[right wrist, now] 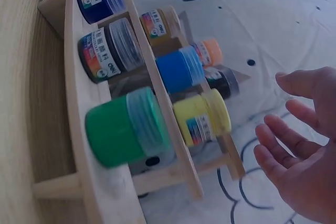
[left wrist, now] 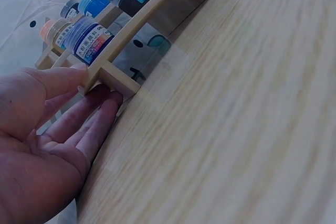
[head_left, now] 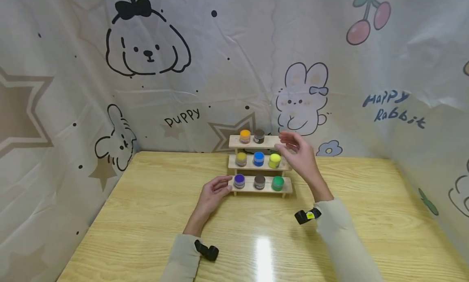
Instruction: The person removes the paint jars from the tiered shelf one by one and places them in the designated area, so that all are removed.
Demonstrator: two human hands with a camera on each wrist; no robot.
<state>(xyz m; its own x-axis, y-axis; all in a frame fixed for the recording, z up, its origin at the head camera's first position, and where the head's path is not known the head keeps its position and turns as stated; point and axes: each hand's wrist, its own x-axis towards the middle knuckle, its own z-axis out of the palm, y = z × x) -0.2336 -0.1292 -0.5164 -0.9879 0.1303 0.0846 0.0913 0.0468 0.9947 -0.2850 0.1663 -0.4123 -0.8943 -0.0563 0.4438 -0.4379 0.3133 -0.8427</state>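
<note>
A three-step wooden rack (head_left: 249, 190) stands on the table with small paint jars on it. Its bottom step carries a purple jar (head_left: 239, 181), a dark brown jar (head_left: 259, 182) and a green jar (head_left: 277, 183). On the middle step sit an ochre jar (head_left: 241, 159), a blue jar (head_left: 258, 159) and a yellow jar (head_left: 275, 160); the top step has an orange jar (head_left: 245, 136) and a black jar (head_left: 259, 136). My left hand (head_left: 214, 193) holds the rack's lower left end, thumb and fingers around it. Beside the top step's right end, my right hand (head_left: 299, 155) holds nothing, fingers loosely bent.
A pale printed cloth (head_left: 234, 70) with cartoon animals hangs behind and beside the wooden table (head_left: 146, 217). The rack stands near the table's back edge. Black wrist cameras sit on both sleeves (head_left: 338, 223).
</note>
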